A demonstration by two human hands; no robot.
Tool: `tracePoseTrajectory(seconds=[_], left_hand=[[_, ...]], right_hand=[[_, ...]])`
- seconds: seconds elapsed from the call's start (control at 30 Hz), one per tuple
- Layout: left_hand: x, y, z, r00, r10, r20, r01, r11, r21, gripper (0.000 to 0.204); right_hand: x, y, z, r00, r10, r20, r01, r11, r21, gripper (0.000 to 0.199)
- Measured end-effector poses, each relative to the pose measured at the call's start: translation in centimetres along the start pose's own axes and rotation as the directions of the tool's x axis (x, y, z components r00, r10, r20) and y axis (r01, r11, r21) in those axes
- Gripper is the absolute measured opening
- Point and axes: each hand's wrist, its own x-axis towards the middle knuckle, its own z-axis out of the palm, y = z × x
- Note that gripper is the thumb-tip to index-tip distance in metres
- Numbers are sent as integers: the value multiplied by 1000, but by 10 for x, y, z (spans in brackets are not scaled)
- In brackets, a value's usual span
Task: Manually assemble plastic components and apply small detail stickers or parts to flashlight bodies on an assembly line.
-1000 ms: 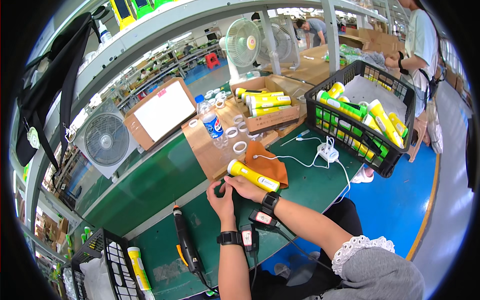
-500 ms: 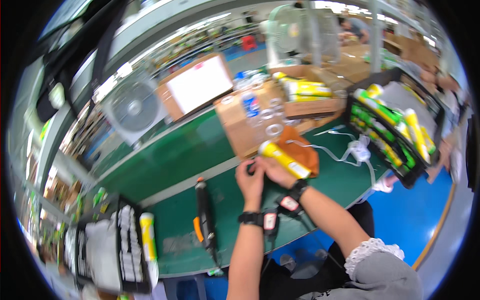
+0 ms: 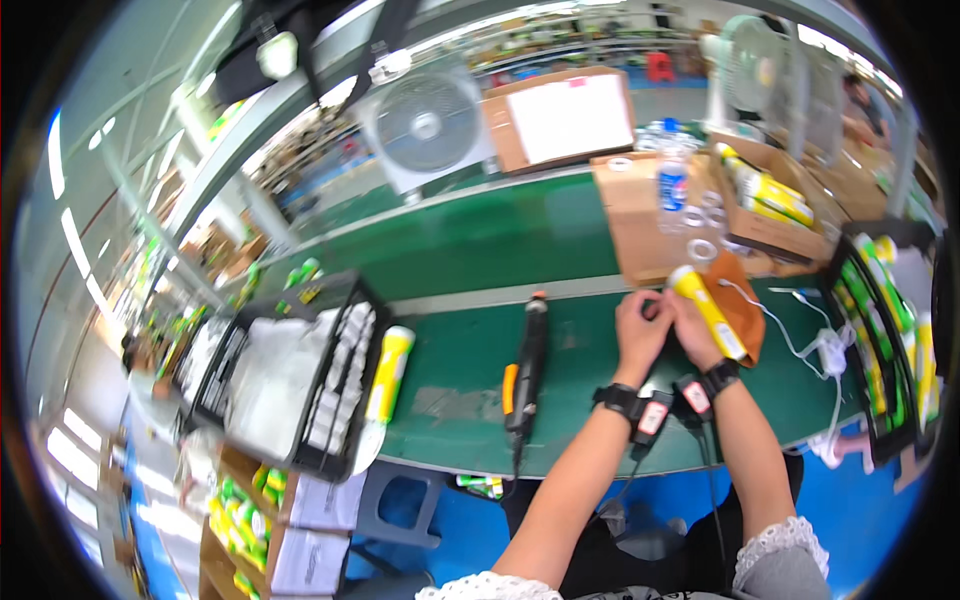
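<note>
My left hand [image 3: 640, 330] is closed, its fingertips pinching a small dark round part [image 3: 650, 309] whose kind I cannot make out. Right beside it, my right hand [image 3: 692, 328] is curled around a yellow tube [image 3: 708, 312] with a pale end and a white label; most of its fingers are hidden. The two hands nearly touch above the green bench [image 3: 590, 400]. Behind the tube lies an orange-brown cloth [image 3: 742, 310]. To the left of my hands, a black pen-shaped power tool [image 3: 533, 350] with an orange lever rests on the bench.
A black crate [image 3: 345, 380] with white parts stands left, a yellow-green tube [image 3: 390, 375] beside it. At right are a white cable [image 3: 832, 355] and another crate [image 3: 868, 350] of tubes. A bottle [image 3: 672, 180] and clear rings [image 3: 700, 248] stand on cardboard behind.
The view has swung left, so the bench and my hands appear further right. Both hands keep the same hold, close together.
</note>
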Motion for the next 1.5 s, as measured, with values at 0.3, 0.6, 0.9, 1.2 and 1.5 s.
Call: tracePoseTrajectory(seconds=[0.3,0.6,0.9,1.2,1.5], left_hand=[[6,-25,-22,985,-166,36,170,969,-177,16],[5,-7,-14,916,-213,340,344,854,-391,39],[0,2,-10,932,-271,242,344,870,-352,36],[-2,-2,-13,941,-285,183,334,874,-354,34],[-2,-7,-19,940,-324,109,341,870,-356,32]], right_hand=[[14,14,32,978,-205,28,201,973,113,21],[7,26,20,936,-333,-118,343,936,83,20],[10,40,37,897,-389,-212,414,906,92,19],[5,33,32,912,-377,-163,389,919,56,20],[-4,28,38,934,-345,-93,348,937,22,21]])
